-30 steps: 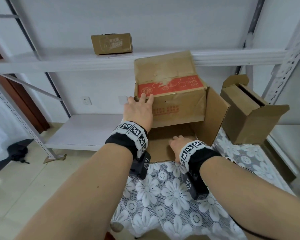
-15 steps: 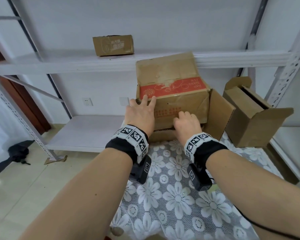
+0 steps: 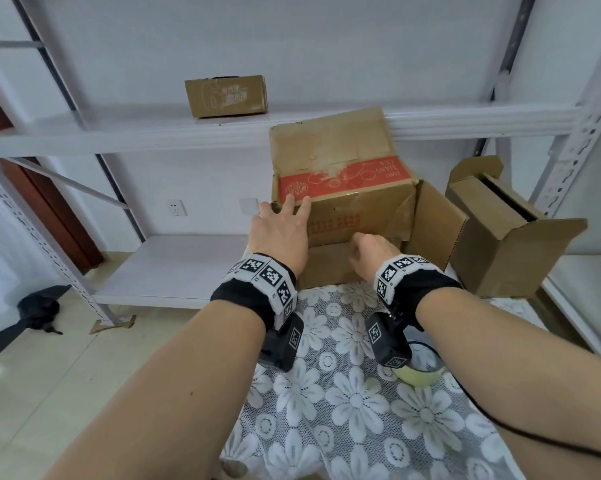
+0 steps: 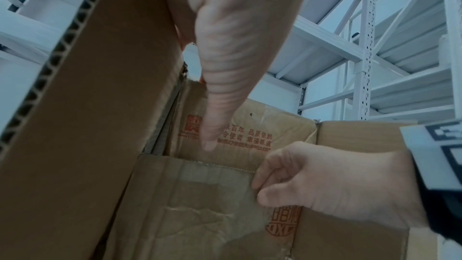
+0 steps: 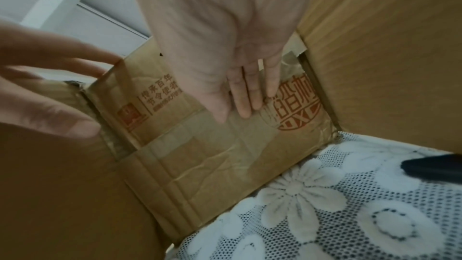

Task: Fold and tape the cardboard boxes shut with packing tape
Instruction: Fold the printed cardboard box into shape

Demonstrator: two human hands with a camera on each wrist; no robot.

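Two hands work on the big cardboard box [image 3: 344, 202] lying on its side on the lace floral tablecloth [image 3: 354, 403]. The left hand [image 3: 280, 237] lies flat, fingers spread, against the upper flap by the red printed band. The right hand [image 3: 372, 252] pinches the edge of the lower flap [image 4: 200, 195] (thumb below, fingers curled over). A packing tape roll [image 3: 418, 370] sits on the cloth under the right wrist. A smaller open box [image 3: 507, 244] stands just to the right.
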